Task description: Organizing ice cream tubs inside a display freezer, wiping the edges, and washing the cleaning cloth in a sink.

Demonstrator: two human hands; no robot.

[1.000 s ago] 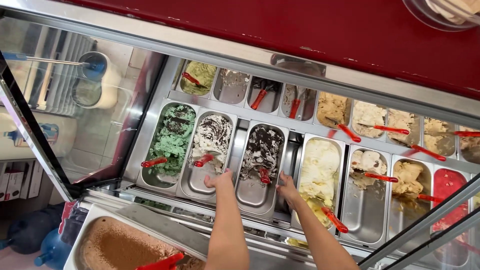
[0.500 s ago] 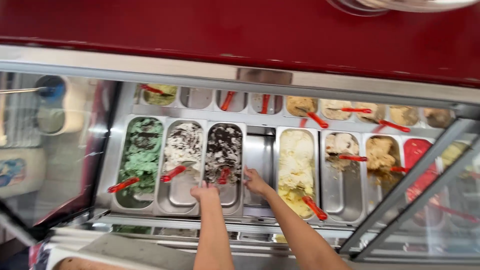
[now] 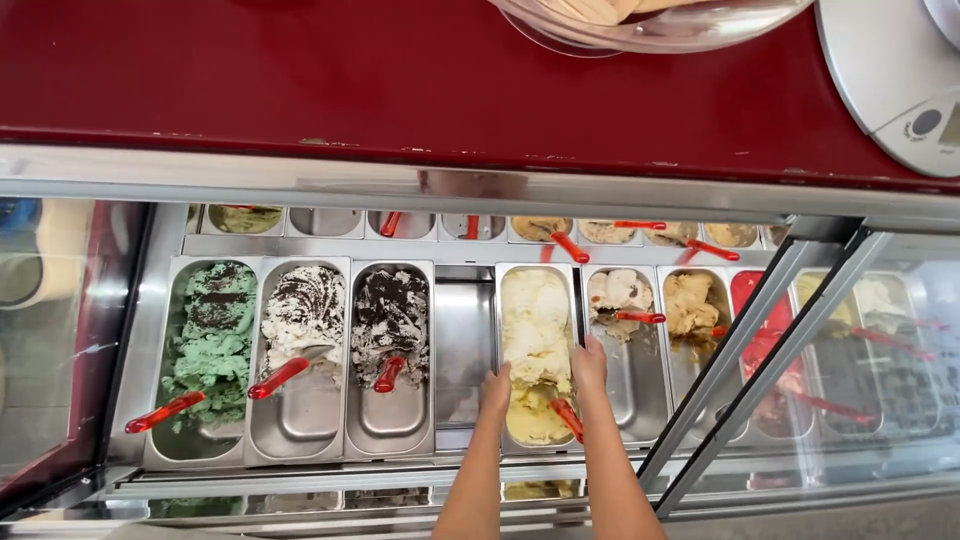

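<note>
In an ice cream display case, my left hand (image 3: pixel 495 386) grips the left rim of a steel pan of pale yellow ice cream (image 3: pixel 533 330). On the pan's right rim sits my right hand (image 3: pixel 588 362), fingers curled over the edge. A red-handled spatula (image 3: pixel 565 418) lies in the pan's near end between my hands. Left of this pan is an empty slot (image 3: pixel 464 340) in the case.
Pans of dark cookie (image 3: pixel 390 320), white cookie (image 3: pixel 305 320) and mint green ice cream (image 3: pixel 212 340) lie to the left, each with a red spatula. More pans fill the right side and back row. A slanted glass door frame (image 3: pixel 740 380) crosses right. A red counter (image 3: pixel 400 70) holds a scale (image 3: pixel 895 70).
Both hands have moved right, from the dark cookie pan and the gap beside it onto the rims of the yellow ice cream pan. The view has shifted too.
</note>
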